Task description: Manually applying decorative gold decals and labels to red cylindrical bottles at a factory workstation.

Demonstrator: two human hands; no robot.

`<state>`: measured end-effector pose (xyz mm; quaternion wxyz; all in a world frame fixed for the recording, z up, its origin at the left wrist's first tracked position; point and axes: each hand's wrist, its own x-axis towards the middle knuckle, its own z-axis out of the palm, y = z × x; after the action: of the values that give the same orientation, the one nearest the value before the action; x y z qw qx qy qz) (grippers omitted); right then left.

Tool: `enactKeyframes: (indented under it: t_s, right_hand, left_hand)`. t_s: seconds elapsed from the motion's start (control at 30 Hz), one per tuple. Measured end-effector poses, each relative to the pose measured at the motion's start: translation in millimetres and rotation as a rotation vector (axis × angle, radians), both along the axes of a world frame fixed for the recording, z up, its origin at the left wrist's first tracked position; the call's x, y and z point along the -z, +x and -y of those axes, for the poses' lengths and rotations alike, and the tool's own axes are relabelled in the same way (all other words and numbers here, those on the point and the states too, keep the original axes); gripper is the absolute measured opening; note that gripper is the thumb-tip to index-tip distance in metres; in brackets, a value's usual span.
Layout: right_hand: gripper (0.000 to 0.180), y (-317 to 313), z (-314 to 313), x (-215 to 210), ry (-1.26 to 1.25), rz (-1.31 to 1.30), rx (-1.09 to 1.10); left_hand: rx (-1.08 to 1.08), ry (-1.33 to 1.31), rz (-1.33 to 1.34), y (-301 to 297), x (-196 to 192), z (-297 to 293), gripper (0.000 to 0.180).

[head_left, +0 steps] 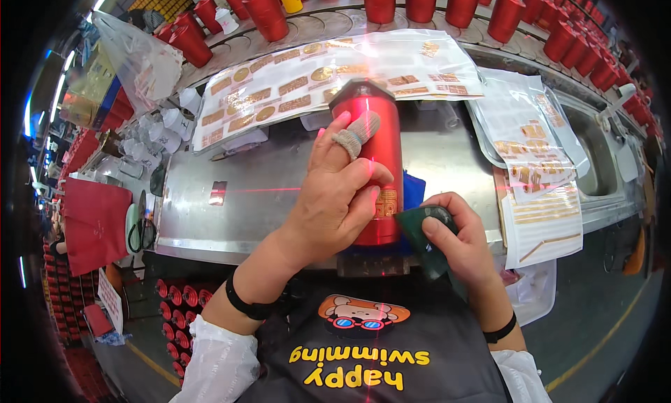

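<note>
A shiny red metal canister [386,158] with a dark faceted end lies across the metal worktop in front of me. My left hand [325,197] grips it from the left, fingers curled over its side. A knitted finger cover [358,134] sits on one of those fingers. Near the canister's close end is a gold patterned decal [386,204], beside my left fingertips. In my right hand [465,239] is a dark green flat scraper [428,236], pinched between thumb and fingers. Its edge meets the canister's right side by the decal. Blue material [414,191] shows under the canister.
Sheets of gold decals [262,88] lie beyond the canister, with more sheets [531,151] to the right. Red canisters [507,15] line a curved conveyor at the back. A sink [594,151] is far right. Scissors [143,228] hang at left by a red cloth [94,225].
</note>
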<state>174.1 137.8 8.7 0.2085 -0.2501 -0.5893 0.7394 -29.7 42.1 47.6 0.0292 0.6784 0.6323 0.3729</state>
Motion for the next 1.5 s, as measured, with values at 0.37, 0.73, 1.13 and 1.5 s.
enactKeyframes:
  t_s: [0.37, 0.73, 1.13, 1.5]
  right_hand:
    - [0.020, -3, 6, 1, -0.009, -0.076, 0.090]
    - [0.024, 11, 9, 0, 0.031, 0.062, 0.043]
    - [0.026, 1, 36, -23, 0.041, 0.108, 0.047]
    - [0.026, -4, 38, -13, -0.093, -0.035, 0.136]
  left_hand:
    - [-0.055, 0.076, 0.173, 3, 8, 8, 0.018]
    - [0.014, -0.007, -0.091, -2, -4, 8, 0.017]
    - [-0.008, 0.017, -0.004, 0, 2, 9, 0.018]
    - [0.002, 0.087, 0.081, -1, 6, 11, 0.017]
